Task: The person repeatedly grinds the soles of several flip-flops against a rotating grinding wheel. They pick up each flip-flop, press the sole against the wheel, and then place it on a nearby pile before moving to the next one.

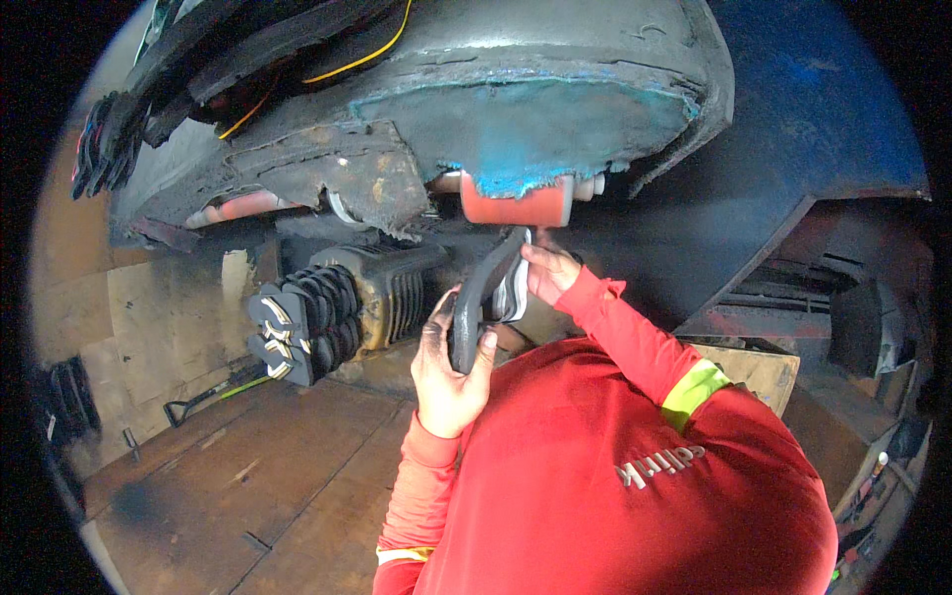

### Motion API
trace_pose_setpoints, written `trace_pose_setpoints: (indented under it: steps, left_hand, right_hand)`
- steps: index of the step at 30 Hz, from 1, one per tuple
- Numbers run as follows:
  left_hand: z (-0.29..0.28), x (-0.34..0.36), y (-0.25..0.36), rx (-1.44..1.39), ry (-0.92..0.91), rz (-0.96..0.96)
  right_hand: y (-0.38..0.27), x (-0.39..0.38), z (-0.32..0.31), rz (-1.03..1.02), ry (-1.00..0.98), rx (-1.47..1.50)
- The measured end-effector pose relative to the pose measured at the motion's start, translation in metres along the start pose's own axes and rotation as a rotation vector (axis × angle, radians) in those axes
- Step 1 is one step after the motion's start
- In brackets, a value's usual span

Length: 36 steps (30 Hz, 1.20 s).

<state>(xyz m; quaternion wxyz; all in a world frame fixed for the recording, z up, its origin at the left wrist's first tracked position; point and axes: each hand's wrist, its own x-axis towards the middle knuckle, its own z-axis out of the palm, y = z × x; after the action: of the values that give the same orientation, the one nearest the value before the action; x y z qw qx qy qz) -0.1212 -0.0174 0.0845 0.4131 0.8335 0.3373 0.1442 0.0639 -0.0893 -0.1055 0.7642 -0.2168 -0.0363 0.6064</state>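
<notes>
A dark grey flip-flop [474, 307] with a white and grey striped strap is held on edge in both my hands. My left hand [451, 382] grips its lower end, thumb on one side and blackened fingertips on the other. My right hand [551, 270] is closed on the upper end, just below a red cylindrical roller [511, 206] that sticks out under the grey, blue-dusted machine housing [585, 114]. I cannot tell whether the flip-flop touches the roller.
Stacked flip-flops [302, 327] sit in a worn rack [392, 302] to the left. Dark soles [149, 89] pile atop the housing. A long-handled tool [213, 395] lies by the brown floor [198, 496]. A blue panel [813, 119] and wooden box [764, 372] stand right.
</notes>
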Motion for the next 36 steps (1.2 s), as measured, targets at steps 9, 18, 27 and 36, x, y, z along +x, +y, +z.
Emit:
trace_pose_setpoints:
  steps: [9, 18, 27, 36]
  left_hand:
    - [0.006, 0.047, 0.020, 0.145, -0.096, 0.233]
    - [0.001, 0.039, 0.058, -0.013, -0.112, -0.035]
    - [0.002, 0.030, 0.055, 0.125, -0.013, 0.065]
    - [0.028, 0.077, 0.050, 0.017, -0.257, -0.060]
  right_hand:
    - [-0.007, 0.007, -0.012, 0.218, 0.002, 0.011]
    - [-0.012, -0.008, 0.006, 0.297, 0.124, 0.061]
    - [-0.018, -0.005, 0.025, 0.260, 0.146, 0.035]
    - [-0.017, -0.032, 0.006, 0.353, 0.231, 0.210]
